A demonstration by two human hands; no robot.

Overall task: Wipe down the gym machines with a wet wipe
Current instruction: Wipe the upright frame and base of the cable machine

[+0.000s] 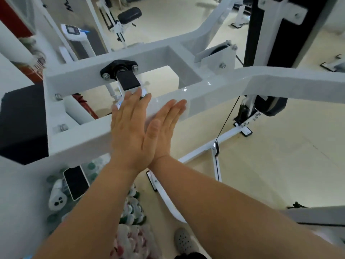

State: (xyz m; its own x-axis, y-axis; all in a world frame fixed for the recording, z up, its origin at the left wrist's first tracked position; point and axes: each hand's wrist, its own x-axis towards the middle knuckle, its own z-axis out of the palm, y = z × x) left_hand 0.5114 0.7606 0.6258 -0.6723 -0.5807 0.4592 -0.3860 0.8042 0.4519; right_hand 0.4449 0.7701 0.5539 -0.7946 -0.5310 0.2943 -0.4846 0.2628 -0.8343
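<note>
The person is leaning over the white frame bar of the gym machine, both arms reaching out and crossing at the wrists. The left hand is lying flat on the bar with its fingers straight and close together, the tips reaching toward a black end cap; its thumb is hidden against the other hand. The right hand is pressing flat just beside it, fingers straight and pointing along the bar, thumb lying alongside the left hand; neither hand is curling round anything.

A pale blurred patch is showing between the two hands, which may be the wet wipe; I cannot tell, as the palms are covering whatever is lying under them and the spot is smeared.

Behind the cap a black bracket with bolts is sitting on the far crossbar. A dark pad is being cut off by the left edge. A thin cable is running down behind the bar to a low white base rail on the pale floor.

Below the arms a phone and a white device with small dark dots are showing against patterned cloth; what is holding them is hard to make out. A grey perforated shoe is peeking out at the bottom, half covered by the right forearm.
</note>
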